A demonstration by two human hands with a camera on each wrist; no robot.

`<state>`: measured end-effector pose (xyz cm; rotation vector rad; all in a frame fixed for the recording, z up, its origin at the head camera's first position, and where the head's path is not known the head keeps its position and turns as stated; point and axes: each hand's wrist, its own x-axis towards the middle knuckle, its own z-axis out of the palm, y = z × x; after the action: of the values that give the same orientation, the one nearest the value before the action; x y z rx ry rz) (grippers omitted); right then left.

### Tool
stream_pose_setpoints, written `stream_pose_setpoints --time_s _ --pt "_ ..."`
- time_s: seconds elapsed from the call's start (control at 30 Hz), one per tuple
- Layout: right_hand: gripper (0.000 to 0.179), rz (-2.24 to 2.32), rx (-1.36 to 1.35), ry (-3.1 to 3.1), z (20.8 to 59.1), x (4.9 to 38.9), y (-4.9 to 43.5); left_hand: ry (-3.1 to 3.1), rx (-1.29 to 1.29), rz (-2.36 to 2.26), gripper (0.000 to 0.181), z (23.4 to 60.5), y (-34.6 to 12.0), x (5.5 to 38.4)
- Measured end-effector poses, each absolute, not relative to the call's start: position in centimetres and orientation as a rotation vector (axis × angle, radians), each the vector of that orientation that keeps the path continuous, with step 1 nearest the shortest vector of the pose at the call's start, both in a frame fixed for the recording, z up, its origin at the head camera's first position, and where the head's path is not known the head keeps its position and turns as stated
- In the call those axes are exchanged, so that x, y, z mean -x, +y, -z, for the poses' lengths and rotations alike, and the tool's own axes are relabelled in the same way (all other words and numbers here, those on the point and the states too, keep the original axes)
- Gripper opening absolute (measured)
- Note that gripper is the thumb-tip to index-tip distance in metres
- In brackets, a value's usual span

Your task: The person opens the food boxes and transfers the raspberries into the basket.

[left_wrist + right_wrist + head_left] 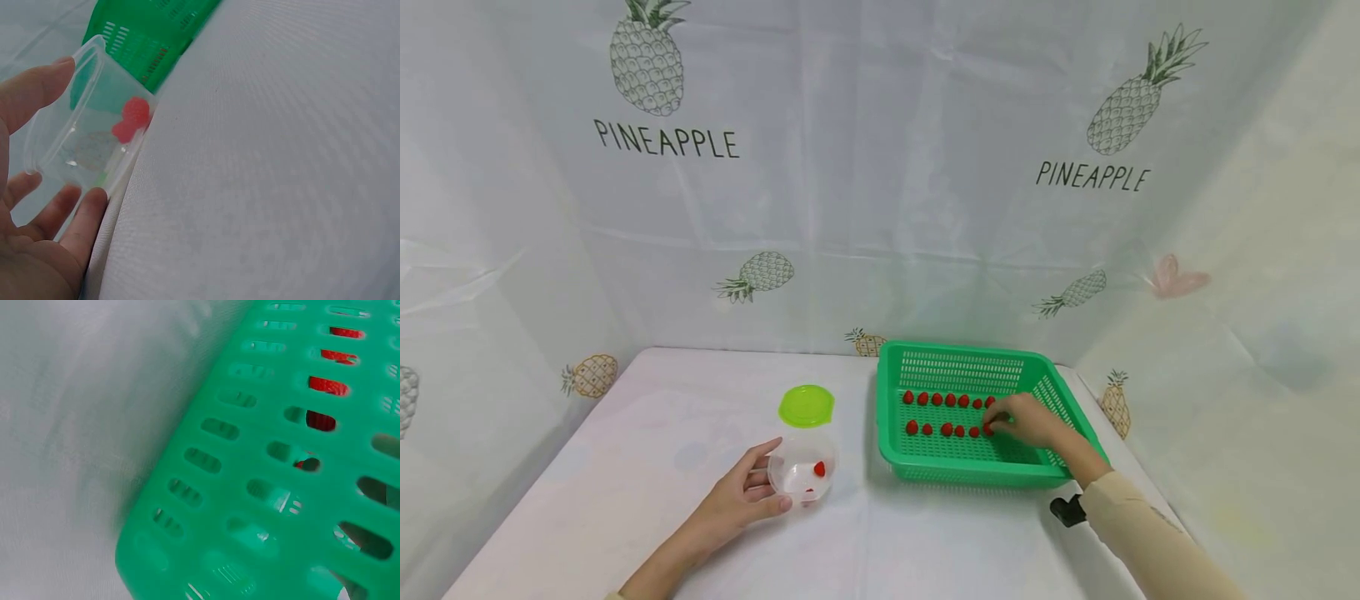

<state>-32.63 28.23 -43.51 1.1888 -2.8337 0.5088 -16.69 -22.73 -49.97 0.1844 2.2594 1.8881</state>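
Note:
My left hand [737,492] holds a clear plastic tub [81,125] on the table, with the thumb by its rim and the fingers around its side. Inside the tub, near its base, lie red bumpy berries [135,112] that look like raspberries. The right hand [1026,419] reaches into a green slotted basket [970,471], its fingertips pinching a red berry [988,430] at the right end of the front row. Two rows of several berries [951,400] line the basket floor. In the right wrist view the basket wall hides that hand.
A lime-green lid [807,406] lies flat behind the tub, left of the basket. Near the right sleeve a black object [1067,511] shows at the forearm. Pineapple-printed white sheeting [880,208] hangs behind and beside the white-covered table [685,408].

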Motion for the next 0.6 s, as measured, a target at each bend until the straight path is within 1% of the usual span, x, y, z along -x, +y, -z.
stream_pose_setpoints --time_s 0.33,0.6 --pt "0.014 -0.517 -1.136 -2.929 43.72 33.00 27.73 2.244 -0.180 -1.893 0.092 50.14 -22.82 16.70" --pt "0.014 -0.528 -1.039 -3.002 44.23 33.25 27.83 2.247 -0.189 -1.889 0.093 50.36 -22.76 16.76"
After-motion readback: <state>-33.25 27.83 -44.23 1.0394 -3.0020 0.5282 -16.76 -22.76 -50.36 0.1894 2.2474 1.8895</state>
